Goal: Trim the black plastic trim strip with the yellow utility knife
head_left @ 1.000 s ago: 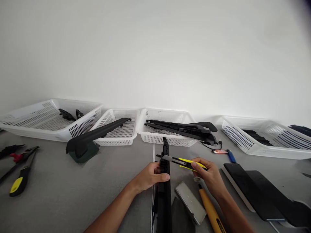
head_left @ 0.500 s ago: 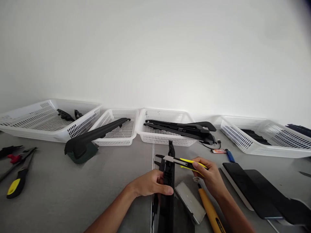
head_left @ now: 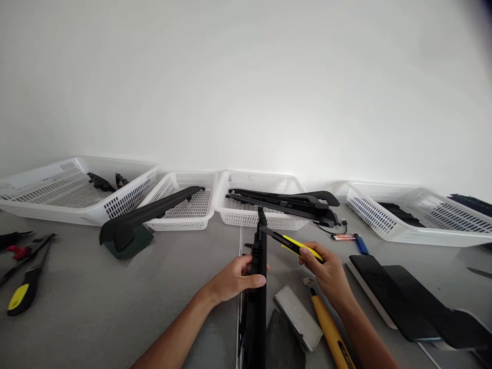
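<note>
My left hand (head_left: 240,277) is closed around a long black plastic trim piece (head_left: 258,307), which stretches away from me with its narrow end farthest off. Between the fingers of my right hand (head_left: 325,269) is a yellow and black utility knife (head_left: 294,245), its blade out. The blade tip meets or nearly meets the trim piece near its narrow end; exact contact is too small to tell. Below my right hand lie a yellow-handled tool (head_left: 330,333) and a pale rectangular block (head_left: 299,318). The lower end of the trim piece runs out of view.
Along the wall stand white baskets, one holding several long black trim pieces (head_left: 284,202). Another trim piece (head_left: 154,212) leans over a smaller basket (head_left: 184,224). Pliers and a yellow-black handled tool (head_left: 23,292) lie left. At right are a phone (head_left: 392,297), a blue lighter (head_left: 361,244) and a cable.
The trim piece has moved up and slightly away from me in my left hand. My right hand has brought the knife higher, its blade now angled up toward the piece's narrow end.
</note>
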`<state>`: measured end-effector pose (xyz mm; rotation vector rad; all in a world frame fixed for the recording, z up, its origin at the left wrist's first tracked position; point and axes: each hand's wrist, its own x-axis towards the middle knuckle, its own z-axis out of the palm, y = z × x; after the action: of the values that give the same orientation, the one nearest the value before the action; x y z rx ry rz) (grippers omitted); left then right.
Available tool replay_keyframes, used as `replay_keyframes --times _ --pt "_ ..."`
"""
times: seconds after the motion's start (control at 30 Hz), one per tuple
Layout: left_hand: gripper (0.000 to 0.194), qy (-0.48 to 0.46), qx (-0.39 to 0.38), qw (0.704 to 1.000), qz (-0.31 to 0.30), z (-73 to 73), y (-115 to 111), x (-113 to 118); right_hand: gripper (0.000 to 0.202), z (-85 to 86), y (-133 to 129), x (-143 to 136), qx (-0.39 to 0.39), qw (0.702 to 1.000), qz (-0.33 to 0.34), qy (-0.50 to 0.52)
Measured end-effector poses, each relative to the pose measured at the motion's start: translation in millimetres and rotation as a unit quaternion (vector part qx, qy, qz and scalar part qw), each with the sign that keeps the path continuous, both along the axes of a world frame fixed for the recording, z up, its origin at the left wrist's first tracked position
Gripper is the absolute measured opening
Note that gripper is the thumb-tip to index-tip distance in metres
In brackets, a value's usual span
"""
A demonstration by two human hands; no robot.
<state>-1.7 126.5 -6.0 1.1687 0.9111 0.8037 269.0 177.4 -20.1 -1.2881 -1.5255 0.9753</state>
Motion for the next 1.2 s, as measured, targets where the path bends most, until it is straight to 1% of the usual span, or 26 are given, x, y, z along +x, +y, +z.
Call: replay_keyframes --times 0.07,0.1,0.2,0.23,0.3,0.37,0.43,0.53,0.6,0.63,0.7,0.77,0.8,0.87,1.0,1.07,1.13,1.2 --pt "0.06 0.0 0.01 1.0 -0.002 -1.2 0 0 0.058 -0.5 0 3 -0.005 1.0 0.006 0.026" --pt "0.06 -0.001 0.019 1.0 0.004 -1.6 0 0 0.057 0.0 -1 4 -0.01 0.999 0.021 0.033" --pt "0.059 -0.006 0.039 0.999 0.038 -1.7 2 0 0.054 3.2 -5 4 -0.02 0.996 0.085 0.013" --pt "0.06 -0.008 0.038 0.998 0.049 -1.3 3 -1 0.053 4.0 -6 2 -0.017 0.995 0.095 -0.002" --pt "0.06 -0.014 0.033 0.997 0.065 0.0 3 -1 0.051 4.3 -6 -1 -0.006 0.996 0.088 -0.023" --pt "0.058 -0.02 0.031 0.997 0.069 2.2 2 -1 0.051 2.7 -4 -3 0.013 0.998 0.055 -0.034" --pt "0.057 -0.025 0.025 0.998 0.049 4.9 0 0 0.052 0.3 -2 -4 0.034 0.998 0.014 -0.043" --pt "0.06 -0.033 -0.015 0.999 0.007 8.8 -2 1 0.055 -1.5 1 -1 0.059 0.996 -0.053 -0.048" --pt "0.057 -0.033 -0.039 0.999 0.009 10.4 -3 2 0.055 0.0 1 1 0.065 0.995 -0.068 -0.04" --pt "0.053 -0.03 -0.043 0.998 0.017 10.6 -3 2 0.054 1.5 0 2 0.062 0.996 -0.059 -0.032" --pt "0.044 -0.028 -0.037 0.998 0.032 10.1 -3 4 0.053 5.0 -2 3 0.048 0.998 -0.013 -0.023" --pt "0.04 -0.031 -0.027 0.998 0.039 8.6 -2 5 0.055 7.7 -4 1 0.031 0.999 0.033 -0.03" --pt "0.039 -0.033 -0.024 0.998 0.043 7.8 -1 5 0.056 8.2 -4 0 0.025 0.998 0.045 -0.036" --pt "0.039 -0.032 -0.017 0.998 0.048 7.0 0 5 0.058 7.2 -3 -2 0.021 0.998 0.042 -0.04" --pt "0.04 -0.025 -0.018 0.998 0.053 8.6 1 5 0.062 0.3 2 -1 0.027 0.999 -0.034 -0.026" --pt "0.042 -0.024 -0.023 0.998 0.056 9.2 0 6 0.062 -2.2 2 1 0.027 0.998 -0.051 -0.01" --pt "0.045 -0.028 -0.023 0.997 0.064 8.0 0 7 0.06 -2.8 1 1 0.012 1.0 -0.024 0.011" --pt "0.047 -0.035 -0.02 0.997 0.073 5.0 0 8 0.06 -1.9 -1 -1 -0.005 0.999 0.031 0.005"
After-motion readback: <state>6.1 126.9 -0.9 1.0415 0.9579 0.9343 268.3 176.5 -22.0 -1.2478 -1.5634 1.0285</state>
